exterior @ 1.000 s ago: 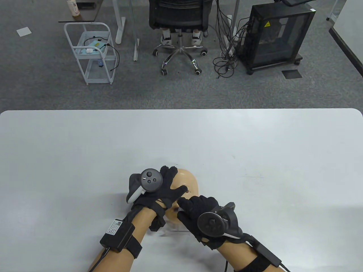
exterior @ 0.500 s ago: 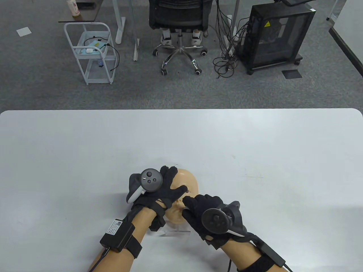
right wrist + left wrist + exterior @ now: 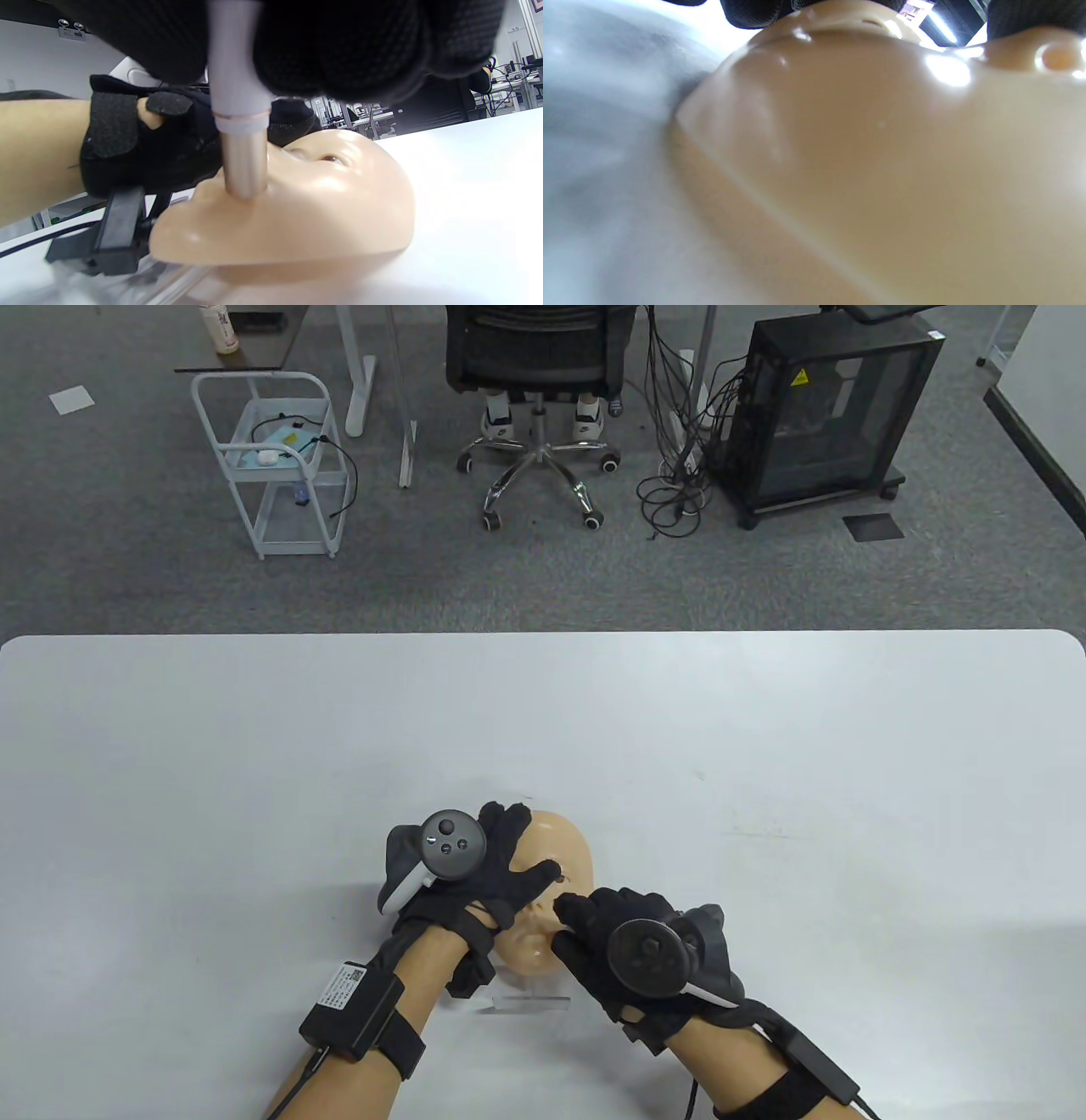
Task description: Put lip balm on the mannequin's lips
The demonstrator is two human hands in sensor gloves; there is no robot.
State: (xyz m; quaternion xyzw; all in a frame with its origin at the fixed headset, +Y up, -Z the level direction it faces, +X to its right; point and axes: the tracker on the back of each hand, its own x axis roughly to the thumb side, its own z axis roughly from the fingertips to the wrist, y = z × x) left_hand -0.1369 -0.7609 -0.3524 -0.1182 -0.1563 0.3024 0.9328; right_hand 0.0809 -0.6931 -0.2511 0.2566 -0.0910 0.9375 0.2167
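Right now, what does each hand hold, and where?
The right hand grips the lip balm tube by its upper body. The left hand rests on the mannequin head.

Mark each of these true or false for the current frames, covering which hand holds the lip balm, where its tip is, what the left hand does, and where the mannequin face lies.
1. The right hand grips the lip balm tube. True.
2. The tube's tip hovers well above the mannequin face. False: the tip meets the face near the mouth.
3. The left hand rests on the mannequin face. True.
4. The face lies at the far edge of the table. False: it lies near the near edge, between the hands.
5. The left hand holds the tube's cap. False: no cap is visible.
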